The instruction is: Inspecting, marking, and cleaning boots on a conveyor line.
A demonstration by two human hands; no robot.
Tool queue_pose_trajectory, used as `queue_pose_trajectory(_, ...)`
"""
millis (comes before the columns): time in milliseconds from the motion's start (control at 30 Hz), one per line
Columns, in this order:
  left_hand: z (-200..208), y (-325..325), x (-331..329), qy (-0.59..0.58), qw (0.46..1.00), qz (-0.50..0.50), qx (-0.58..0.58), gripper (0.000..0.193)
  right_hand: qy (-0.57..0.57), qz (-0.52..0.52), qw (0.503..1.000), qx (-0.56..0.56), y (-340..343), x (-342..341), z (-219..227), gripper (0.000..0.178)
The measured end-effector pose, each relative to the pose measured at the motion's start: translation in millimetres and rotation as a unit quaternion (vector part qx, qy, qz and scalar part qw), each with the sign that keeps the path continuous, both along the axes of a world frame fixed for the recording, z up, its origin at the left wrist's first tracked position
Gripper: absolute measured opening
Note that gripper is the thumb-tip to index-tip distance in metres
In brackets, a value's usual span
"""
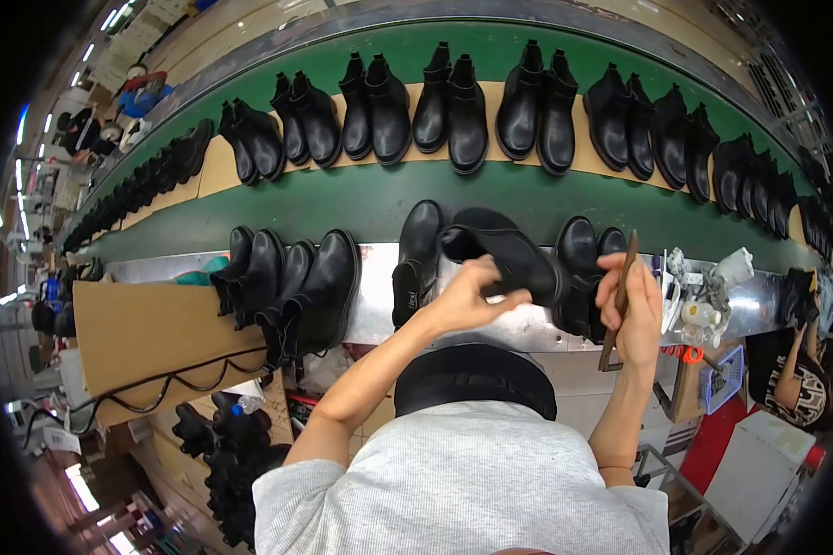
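Black and smooth-surfaced, an ankle boot (526,266) is occupying the left hand (479,294), whose thumb and fingers are gripping its near side. The boot is tilting over the metal bench (372,301) in front of the person, its toe pointing right; whether it is touching the bench cannot be told. The right hand (640,310) is closing its fingers around a long, narrow brown tool (623,301), which is extending beyond the hand at both ends.

Just left of the held boot, a single black boot (418,254) is standing with its toe pointing away from the person. Between the held boot and the right hand, another black boot (576,248) is standing. Farther left, a group of boots (329,277) is standing beside a cardboard panel (153,328). Beyond the bench, a green conveyor surface (342,205) is carrying a row of paired boots (467,116) on cardboard strips. To the right, a white bottle (700,314) is standing near a blue basket (724,379).
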State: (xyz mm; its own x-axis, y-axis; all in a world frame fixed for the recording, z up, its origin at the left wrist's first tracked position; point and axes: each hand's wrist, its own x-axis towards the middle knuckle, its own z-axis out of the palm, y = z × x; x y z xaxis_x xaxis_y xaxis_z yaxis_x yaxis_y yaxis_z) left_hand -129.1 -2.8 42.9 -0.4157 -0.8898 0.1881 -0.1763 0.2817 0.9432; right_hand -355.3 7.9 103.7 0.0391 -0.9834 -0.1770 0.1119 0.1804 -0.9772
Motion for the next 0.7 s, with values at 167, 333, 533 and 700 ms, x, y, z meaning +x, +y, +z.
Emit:
queue_pose_trajectory(167,-44.0,40.1,6.4,-0.226,0.97,-0.081,-0.039,0.022,0.266,0.075,0.958,0.077,-29.7,28.4,-157.2,0.043)
queue_pose_trajectory(333,-7.5,86.0,47.0,-0.199,0.959,0.192,-0.062,0.027,0.211,0.195,0.918,0.274,4.6,82.0,-185.1,0.079)
queue_pose_trajectory(533,-53.5,41.2,73.5,-0.093,0.901,0.223,0.361,0.047,0.136,0.179,0.958,0.179,-14.8,108.3,-186.4,0.082)
queue_pose_trajectory(700,-112.4,5.6,66.2,-0.24,0.854,0.374,0.271,0.02,0.268,0.217,0.932,-0.108,0.8,94.4,-188.2,0.073)
